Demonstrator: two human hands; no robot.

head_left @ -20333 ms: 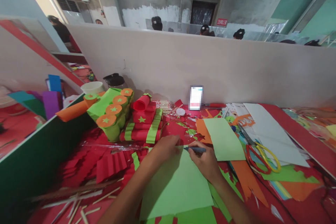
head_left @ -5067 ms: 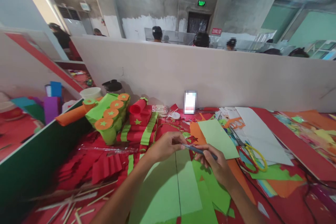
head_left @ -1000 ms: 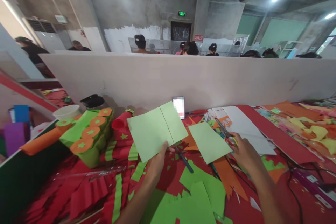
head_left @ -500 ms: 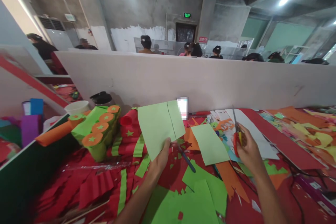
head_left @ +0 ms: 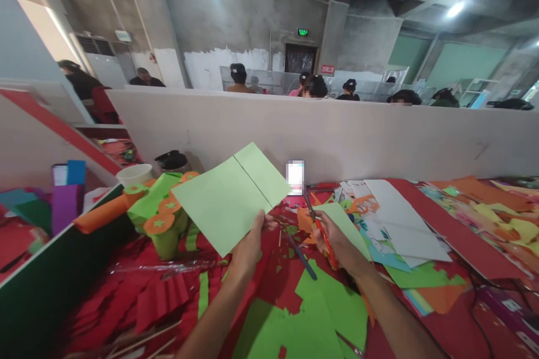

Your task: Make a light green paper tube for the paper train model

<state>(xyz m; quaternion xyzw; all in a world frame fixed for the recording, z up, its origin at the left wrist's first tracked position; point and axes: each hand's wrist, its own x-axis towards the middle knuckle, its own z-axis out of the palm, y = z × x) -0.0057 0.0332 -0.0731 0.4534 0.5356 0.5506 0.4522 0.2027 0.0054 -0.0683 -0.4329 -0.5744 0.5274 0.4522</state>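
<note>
In the head view, the left hand (head_left: 256,238) reaches forward, pinching the tilted pale green sheet (head_left: 229,193) by its lower edge toward the red surface's (head_left: 269,289) far edge, while the right hand (head_left: 334,238), fingers closed around the scissors (head_left: 327,242), now sits nearer the sheet than half a second ago.

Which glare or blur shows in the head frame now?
Head view: glare streak at the top of the concrete wall; standing screen white and pixelated; dark green panel at lower left soft and dim; line on pale green sheet in the left hand reads clearly.
</note>
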